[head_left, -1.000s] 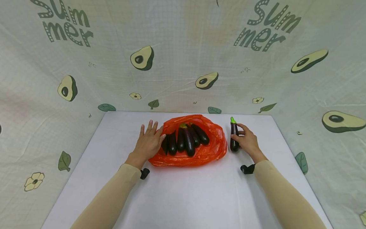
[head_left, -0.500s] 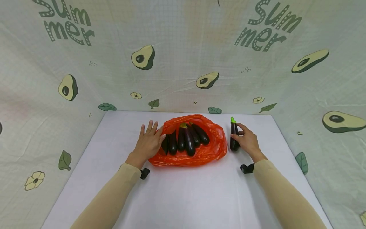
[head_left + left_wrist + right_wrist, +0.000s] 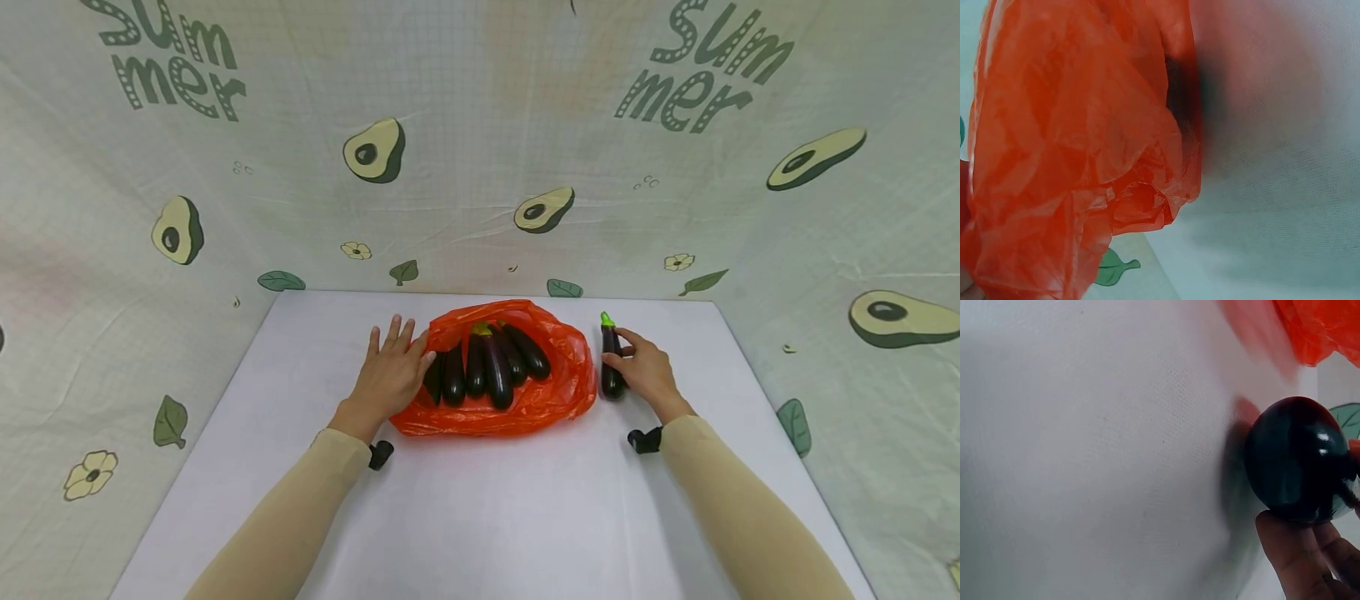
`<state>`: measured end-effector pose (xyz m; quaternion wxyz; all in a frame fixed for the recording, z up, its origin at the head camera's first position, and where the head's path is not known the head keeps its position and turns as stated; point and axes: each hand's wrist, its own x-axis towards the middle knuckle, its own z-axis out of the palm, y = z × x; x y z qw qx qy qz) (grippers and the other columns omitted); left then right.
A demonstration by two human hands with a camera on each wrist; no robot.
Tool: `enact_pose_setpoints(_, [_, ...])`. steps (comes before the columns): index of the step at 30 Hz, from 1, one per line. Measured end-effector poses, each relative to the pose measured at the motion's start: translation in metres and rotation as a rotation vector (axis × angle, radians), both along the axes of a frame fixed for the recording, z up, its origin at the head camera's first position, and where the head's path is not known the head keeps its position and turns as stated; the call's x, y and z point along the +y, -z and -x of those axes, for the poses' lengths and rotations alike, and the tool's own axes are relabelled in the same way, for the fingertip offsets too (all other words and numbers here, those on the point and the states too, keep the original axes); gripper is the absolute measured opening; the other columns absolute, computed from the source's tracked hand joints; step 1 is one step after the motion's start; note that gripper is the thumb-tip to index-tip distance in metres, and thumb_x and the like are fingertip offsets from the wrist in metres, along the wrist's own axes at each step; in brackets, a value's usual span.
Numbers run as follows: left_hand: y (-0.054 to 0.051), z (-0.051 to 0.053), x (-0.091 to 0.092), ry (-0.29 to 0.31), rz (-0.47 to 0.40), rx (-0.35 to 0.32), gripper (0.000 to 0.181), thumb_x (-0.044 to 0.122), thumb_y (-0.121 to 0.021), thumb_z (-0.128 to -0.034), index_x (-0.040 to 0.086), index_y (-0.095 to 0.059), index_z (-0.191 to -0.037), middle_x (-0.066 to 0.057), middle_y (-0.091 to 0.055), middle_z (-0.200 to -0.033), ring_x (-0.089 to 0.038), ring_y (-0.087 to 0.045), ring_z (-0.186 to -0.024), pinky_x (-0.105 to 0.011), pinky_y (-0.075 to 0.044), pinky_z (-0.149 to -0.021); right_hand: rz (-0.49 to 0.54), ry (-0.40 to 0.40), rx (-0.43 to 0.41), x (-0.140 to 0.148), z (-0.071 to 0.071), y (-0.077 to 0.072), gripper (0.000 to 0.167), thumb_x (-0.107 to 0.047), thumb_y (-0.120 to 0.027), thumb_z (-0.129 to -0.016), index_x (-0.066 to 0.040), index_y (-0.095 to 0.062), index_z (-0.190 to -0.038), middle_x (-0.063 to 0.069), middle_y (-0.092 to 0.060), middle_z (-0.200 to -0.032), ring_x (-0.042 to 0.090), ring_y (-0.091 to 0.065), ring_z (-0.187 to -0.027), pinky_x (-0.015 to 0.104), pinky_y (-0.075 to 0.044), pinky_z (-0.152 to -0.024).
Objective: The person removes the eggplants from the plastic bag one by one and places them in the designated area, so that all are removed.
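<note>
**R hand (image 3: 649, 372) has 1 eggplant (image 3: 609, 343), just R of red bag (image 3: 558, 408)**

R thumb + fingertips pinch it approx. mid-length, gap only as wide as its body; green stem end (image 3: 607, 319) pts away from person. Can't tell if it touches the white table (image 3: 487, 517).

L hand (image 3: 388, 375): fingers straight + spread, gripping nothing, overlapping bag's L edge in head view. Bag open, several dark eggplants (image 3: 496, 371) side by side inside; its crumpled R rim stands btwn them & the held one.

Black wrist devices (image 3: 381, 455) nr both cuffs. Backdrop cloth (image 3: 450, 67): avocado/leaf/flower prints, "summer" x2 in green, ea. split over 2 lines.
</note>
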<state>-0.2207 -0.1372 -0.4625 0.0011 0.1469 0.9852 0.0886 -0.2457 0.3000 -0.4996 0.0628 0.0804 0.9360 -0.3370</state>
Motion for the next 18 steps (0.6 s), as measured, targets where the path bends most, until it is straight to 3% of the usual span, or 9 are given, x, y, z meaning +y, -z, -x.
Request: enact_pose_setpoints(18, [0.001,0.003,-0.004,-0.014,0.005,-0.004,0.062,0.045,-0.037,-0.1142,0.014,-0.033,-0.167,-0.018,-0.023,-0.174,-0.038,-0.004,-0.165,-0.063,0.001,-0.131,-0.039,0.01,-0.026,-0.004,0.014,0.008,0.07,-0.044,-0.061,-0.104,-0.006,-0.042,-0.16,0.031,-0.06,-0.142,0.044,-0.064,-0.123,0.056,-0.056,-0.103])
